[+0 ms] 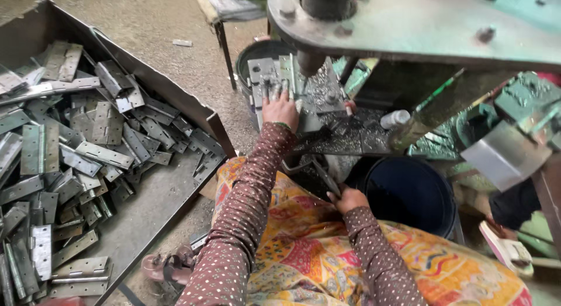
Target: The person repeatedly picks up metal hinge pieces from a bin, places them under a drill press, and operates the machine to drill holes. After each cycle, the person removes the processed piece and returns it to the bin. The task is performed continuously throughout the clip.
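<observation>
Here the landmark is the press point(327, 25), a heavy grey machine whose round plate overhangs the upper middle of the view. Directly under its ram, the left hand point(280, 109) lies flat with fingers spread on a metal hinge point(270, 75) seated on the work surface point(327, 95); its grip is open, pressing down rather than closed round anything. Below and slightly right of the press, close to the lap, the right hand point(349, 199) has its grip closed round a dark lever handle point(323, 176) that slants up toward the machine. Just right of that hand, beneath the press, stands a dark blue bucket point(412, 192). Far left of the press, a large metal tray point(158, 195) on the floor holds a heap of grey hinges point(64, 160).
</observation>
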